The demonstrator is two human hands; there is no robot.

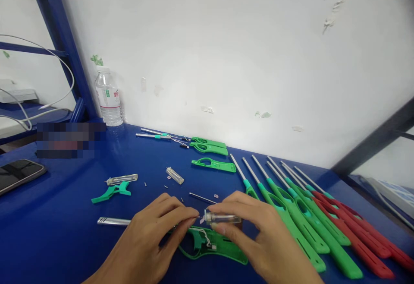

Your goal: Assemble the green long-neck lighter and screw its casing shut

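Note:
My right hand (260, 228) grips a clear lighter fuel tank (226, 219) between thumb and fingers, its valve end turned left. Close to that end, the thumb and forefinger of my left hand (155, 234) are pinched together; whatever they hold is too small to make out. A tiny pale piece (202, 220) shows at the valve end. Under both hands lies an opened green lighter shell (228, 245) with white wires and a teal trigger (197, 238) inside. A metal lighter tube (113, 221) sticks out left of my left hand, partly covered by it.
Finished-looking green lighters (310, 228) and red lighters (359, 236) lie in a row at right. Loose tanks (124, 179), a teal part (113, 192), a thin screwdriver-like rod (202, 197) and green shells (213, 165) lie beyond. A water bottle (109, 98) and phone (21, 174) are left.

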